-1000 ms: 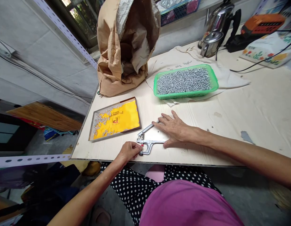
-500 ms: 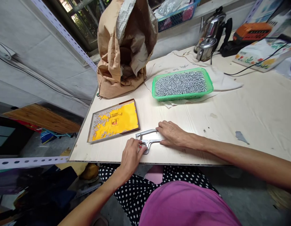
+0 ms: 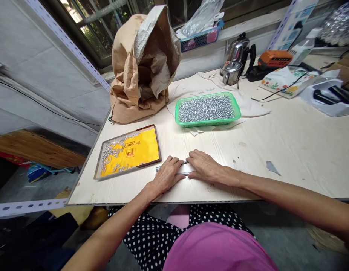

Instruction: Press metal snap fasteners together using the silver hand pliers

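A silvery pair of metal pliers [image 3: 186,174] lies flat on the table in front of me, its two long handles pointing right. My left hand [image 3: 166,174] wraps over the head and the near part of the handles, hiding most of them. Around the right ends of the handles closes my right hand [image 3: 205,166], thumb on the lower one and fingers on the upper one. Just behind my left hand is a shallow tray [image 3: 159,145] with a yellow lining and small silvery metal pins [image 3: 108,154] gathered mostly at its left side.
Farther back stands a green plastic basket [image 3: 239,113] full of similar metal pins. A large brown paper sack [image 3: 126,75] stands open at the back left. Kettle [image 3: 238,51], orange battery pack [image 3: 274,58] and black cable lie back right. The table's front edge is close to my forearms.
My left hand has moved from the near side of the pliers' head onto the handles, now covering the spring and jaw. The view has shifted slightly; my right hand still holds the handle ends.
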Available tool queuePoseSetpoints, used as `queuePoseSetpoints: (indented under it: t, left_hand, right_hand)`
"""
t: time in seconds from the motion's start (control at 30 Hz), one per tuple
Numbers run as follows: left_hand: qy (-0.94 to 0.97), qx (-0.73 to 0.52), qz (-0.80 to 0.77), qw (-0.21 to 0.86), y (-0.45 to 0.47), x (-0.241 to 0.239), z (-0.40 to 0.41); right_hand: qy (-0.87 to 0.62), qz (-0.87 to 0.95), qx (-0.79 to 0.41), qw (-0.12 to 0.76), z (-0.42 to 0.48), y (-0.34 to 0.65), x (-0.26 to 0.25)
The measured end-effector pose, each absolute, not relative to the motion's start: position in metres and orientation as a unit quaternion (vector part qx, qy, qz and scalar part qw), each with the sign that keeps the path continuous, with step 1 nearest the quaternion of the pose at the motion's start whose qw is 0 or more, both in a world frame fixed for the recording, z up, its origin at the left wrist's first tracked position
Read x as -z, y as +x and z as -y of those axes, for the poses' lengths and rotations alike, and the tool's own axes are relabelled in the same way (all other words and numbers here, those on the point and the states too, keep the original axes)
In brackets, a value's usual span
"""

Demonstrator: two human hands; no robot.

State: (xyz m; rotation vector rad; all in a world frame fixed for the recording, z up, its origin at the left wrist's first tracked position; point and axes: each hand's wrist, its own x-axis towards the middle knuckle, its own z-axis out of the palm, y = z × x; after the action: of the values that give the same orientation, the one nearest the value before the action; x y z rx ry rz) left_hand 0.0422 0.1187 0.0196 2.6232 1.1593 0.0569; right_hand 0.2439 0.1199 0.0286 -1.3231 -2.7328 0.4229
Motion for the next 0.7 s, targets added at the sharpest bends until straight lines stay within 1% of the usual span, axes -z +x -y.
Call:
queuePoseSetpoints:
  t: [0.1, 0.2, 0.4, 0.5, 0.63, 0.7]
  left_hand:
    - [0.902, -0.03, -0.401, 0.159, 0.046, -0.017, -0.119]
    - [0.896, -0.055, -0.412, 0.158, 0.048, -0.011, -0.118]
    - [0.892, -0.071, -0.426, 0.132, 0.048, -0.008, -0.116]
    - [0.889, -0.076, -0.438, 0.113, 0.047, -0.008, -0.108]
    - [0.873, -0.125, -0.467, 0.065, 0.052, 0.001, -0.08]
    - [0.872, -0.142, -0.465, 0.06, 0.058, 0.008, -0.061]
  right_hand:
    - [-0.406, 0.903, -0.131, 0.048, -0.122, 0.243, -0.021]
    - [-0.387, 0.911, -0.13, 0.056, -0.124, 0.239, -0.011]
    - [-0.388, 0.908, -0.125, 0.097, -0.125, 0.241, 0.001]
    - [-0.388, 0.903, -0.143, 0.121, -0.128, 0.251, 0.001]
    - [-0.363, 0.913, -0.139, 0.126, -0.14, 0.262, 0.0]
    - [-0.362, 0.914, -0.125, 0.131, -0.147, 0.262, 0.003]
